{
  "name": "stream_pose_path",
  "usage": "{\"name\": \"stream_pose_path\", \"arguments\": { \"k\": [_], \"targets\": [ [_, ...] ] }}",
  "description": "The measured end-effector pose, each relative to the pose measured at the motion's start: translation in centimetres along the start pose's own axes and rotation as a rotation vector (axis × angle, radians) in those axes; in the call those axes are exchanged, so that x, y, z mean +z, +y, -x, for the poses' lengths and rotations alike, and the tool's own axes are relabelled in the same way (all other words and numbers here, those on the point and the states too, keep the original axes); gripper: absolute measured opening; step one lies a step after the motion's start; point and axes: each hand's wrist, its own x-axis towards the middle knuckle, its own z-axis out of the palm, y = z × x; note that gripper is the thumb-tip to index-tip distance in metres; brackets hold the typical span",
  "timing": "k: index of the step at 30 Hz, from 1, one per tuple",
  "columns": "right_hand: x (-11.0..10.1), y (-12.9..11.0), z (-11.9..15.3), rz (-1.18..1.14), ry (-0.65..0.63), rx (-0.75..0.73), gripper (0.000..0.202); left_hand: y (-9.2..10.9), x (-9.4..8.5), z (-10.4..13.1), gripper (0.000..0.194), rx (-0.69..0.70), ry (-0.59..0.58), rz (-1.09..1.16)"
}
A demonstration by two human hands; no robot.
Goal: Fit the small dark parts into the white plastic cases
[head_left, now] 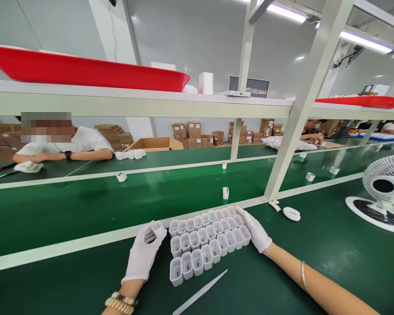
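Three rows of small white open-topped plastic housings (194, 240) stand on the green table in front of me. To their left, my left hand (144, 250), in a white glove, has its fingers curled round a similar white plastic housing (157, 225), mostly hidden by the fingers. My right hand (254, 229), also gloved, lies with its fingers stretched along the right end of the rows, touching the last housings. A thin white pointed strip (202, 292) lies on the table just in front of the rows.
Several white parts sit on the green conveyor belt (170, 186) beyond a pale rail. A white fan (382, 190) and a white ring-shaped piece (291, 214) are at right. Overhead runs a shelf with a red tray (85, 72); its post (302, 105) stands right. Across the belt sits a person (88, 142).
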Motion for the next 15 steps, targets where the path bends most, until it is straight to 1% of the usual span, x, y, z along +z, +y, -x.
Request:
{"name": "stream_pose_path", "arguments": {
  "k": [2, 6, 8, 9, 10, 11, 12, 13, 14, 15],
  "targets": [
    [-0.4, 0.8, 0.3, -0.069, -0.02, 0.033, 0.067, -0.5, -0.2, 0.1, 0.071, 0.0, 0.008, -0.061],
    [-1.6, 1.4, 1.4, -0.265, -0.095, 0.102, 0.077, -0.7, -0.1, 0.0, 0.06, -0.012, -0.004, -0.254],
    [-2.0, 1.6, 1.7, -0.218, -0.172, 0.074, 0.088, -0.4, -0.2, 0.0, 0.059, 0.014, 0.01, -0.336],
    [-2.0, 1.7, 1.9, -0.154, -0.208, 0.045, 0.093, -0.1, -0.5, 0.2, 0.059, 0.049, 0.055, -0.388],
    [-2.0, 1.7, 2.0, -0.078, -0.235, 0.01, 0.097, 0.2, -0.9, 0.7, 0.057, 0.12, 0.121, -0.448],
    [-1.8, 1.8, 2.1, 0.005, -0.242, -0.025, 0.098, 0.6, -1.4, 1.5, 0.053, 0.235, 0.194, -0.517],
    [-1.6, 1.8, 2.2, 0.088, -0.226, -0.054, 0.096, 1.1, -1.9, 2.6, 0.047, 0.378, 0.259, -0.597],
    [-1.4, 1.7, 2.3, 0.166, -0.194, -0.072, 0.094, 1.6, -2.3, 4.1, 0.039, 0.57, 0.275, -0.678],
    [-1.1, 1.5, 2.4, 0.243, -0.155, -0.077, 0.092, 2.0, -2.5, 5.9, 0.032, 0.744, 0.222, -0.749],
    [-0.8, 1.3, 2.6, 0.315, -0.12, -0.073, 0.091, 2.3, -2.4, 7.9, 0.027, 0.862, 0.096, -0.83]
  ]
}}
